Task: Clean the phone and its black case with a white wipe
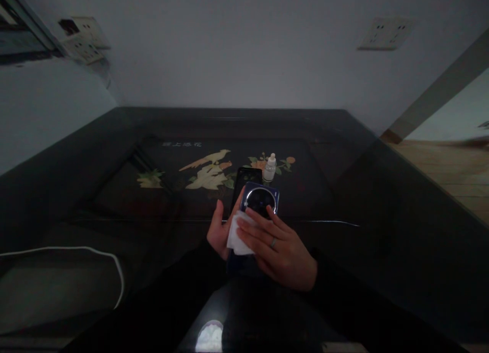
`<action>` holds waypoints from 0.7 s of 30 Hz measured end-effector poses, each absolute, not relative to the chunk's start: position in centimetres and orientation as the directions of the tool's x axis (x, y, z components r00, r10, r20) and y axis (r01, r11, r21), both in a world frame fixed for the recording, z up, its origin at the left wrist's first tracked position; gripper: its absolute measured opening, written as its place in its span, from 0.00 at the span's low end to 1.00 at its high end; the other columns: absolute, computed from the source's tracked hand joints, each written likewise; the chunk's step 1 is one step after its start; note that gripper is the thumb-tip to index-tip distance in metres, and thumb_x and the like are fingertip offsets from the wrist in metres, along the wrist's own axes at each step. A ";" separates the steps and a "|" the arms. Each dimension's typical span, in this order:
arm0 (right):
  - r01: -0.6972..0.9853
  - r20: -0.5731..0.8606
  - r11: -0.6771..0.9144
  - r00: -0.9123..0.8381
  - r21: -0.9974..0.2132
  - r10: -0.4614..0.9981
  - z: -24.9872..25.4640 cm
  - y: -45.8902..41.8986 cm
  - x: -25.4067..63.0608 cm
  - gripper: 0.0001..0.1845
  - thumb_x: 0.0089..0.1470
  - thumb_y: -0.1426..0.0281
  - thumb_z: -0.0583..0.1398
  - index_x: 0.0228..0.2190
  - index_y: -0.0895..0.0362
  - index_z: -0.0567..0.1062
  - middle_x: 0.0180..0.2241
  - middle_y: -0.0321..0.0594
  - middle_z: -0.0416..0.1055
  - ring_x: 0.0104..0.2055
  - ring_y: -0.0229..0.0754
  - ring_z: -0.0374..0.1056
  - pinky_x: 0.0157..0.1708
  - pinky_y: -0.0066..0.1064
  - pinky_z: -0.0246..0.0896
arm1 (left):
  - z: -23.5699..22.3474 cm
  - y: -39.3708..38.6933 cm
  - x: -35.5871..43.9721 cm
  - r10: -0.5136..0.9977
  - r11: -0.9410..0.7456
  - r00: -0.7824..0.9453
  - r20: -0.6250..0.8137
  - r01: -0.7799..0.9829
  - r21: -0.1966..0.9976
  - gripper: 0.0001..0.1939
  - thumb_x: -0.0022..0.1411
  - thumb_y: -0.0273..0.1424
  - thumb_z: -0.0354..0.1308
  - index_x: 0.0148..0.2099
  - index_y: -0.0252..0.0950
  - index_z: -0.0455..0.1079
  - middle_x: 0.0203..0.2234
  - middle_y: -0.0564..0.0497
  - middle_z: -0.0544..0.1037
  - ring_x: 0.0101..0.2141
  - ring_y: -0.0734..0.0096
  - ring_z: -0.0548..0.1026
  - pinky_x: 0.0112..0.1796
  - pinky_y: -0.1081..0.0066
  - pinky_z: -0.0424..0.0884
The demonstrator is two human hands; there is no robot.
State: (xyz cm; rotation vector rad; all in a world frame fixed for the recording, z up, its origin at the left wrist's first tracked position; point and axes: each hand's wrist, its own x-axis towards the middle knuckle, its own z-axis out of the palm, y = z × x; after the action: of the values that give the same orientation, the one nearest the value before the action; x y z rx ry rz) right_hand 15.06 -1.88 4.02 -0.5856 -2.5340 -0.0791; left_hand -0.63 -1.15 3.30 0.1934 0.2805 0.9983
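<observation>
A dark blue phone point(260, 198) with a large round camera ring faces up, held from the left side by my left hand point(218, 234), whose fingers wrap round its edge. My right hand point(280, 251) lies over the phone's lower half, its fingers pressing a folded white cloth point(239, 234) against the phone's back. A ring shows on one finger. Just beyond the phone lies a black case or second phone point(248, 177), flat on the table. A small clear dropper bottle point(269, 168) with a white cap stands upright to its right.
The dark glass-topped table point(382, 215) has a bird-and-flower inlay point(208, 172) under the glass. A white cable point(95, 251) curves along the near left. A wall with sockets point(385, 33) rises behind, and wooden floor point(454, 169) lies to the right.
</observation>
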 end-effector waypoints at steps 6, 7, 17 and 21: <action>0.142 0.406 0.990 -0.903 -0.024 0.139 4.2 -2.6 14.6 0.21 0.57 0.73 0.48 0.51 0.65 0.64 0.57 0.42 0.58 0.63 0.42 0.41 0.62 0.46 0.36 | 4.8 -0.8 -0.5 0.830 0.552 0.537 -0.150 -0.758 0.347 0.34 0.56 0.57 0.24 0.63 0.56 0.28 0.59 0.43 0.57 0.45 0.50 0.71 0.47 0.44 0.56; 0.134 0.416 0.991 -0.900 -0.025 0.132 4.1 -2.4 14.7 0.21 0.57 0.73 0.49 0.51 0.65 0.64 0.57 0.43 0.59 0.63 0.43 0.42 0.61 0.46 0.37 | 4.8 -0.8 -0.6 0.829 0.555 0.538 -0.154 -0.756 0.347 0.34 0.56 0.57 0.25 0.63 0.56 0.28 0.60 0.43 0.56 0.45 0.50 0.71 0.48 0.45 0.55; 0.218 0.457 0.976 -0.866 -0.019 0.202 4.7 -2.6 14.7 0.19 0.58 0.74 0.46 0.49 0.67 0.67 0.54 0.46 0.62 0.61 0.43 0.50 0.60 0.42 0.45 | 3.8 -0.3 -1.1 0.826 0.553 0.553 -0.108 -0.760 0.341 0.37 0.54 0.59 0.30 0.63 0.57 0.32 0.59 0.45 0.58 0.53 0.48 0.63 0.51 0.44 0.50; 0.053 0.470 0.999 -0.882 0.009 0.043 4.8 -2.5 14.7 0.20 0.60 0.72 0.45 0.45 0.68 0.70 0.52 0.48 0.65 0.58 0.45 0.55 0.59 0.41 0.47 | 4.2 0.1 -1.1 0.838 0.526 0.541 -0.071 -0.768 0.366 0.40 0.52 0.61 0.29 0.63 0.55 0.25 0.56 0.39 0.61 0.51 0.43 0.65 0.48 0.39 0.50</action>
State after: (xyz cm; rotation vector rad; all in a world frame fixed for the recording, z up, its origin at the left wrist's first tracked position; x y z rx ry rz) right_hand 14.72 -2.47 4.79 -0.0679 -2.6520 -0.0291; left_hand -1.12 0.08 4.18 0.3084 0.2512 0.9720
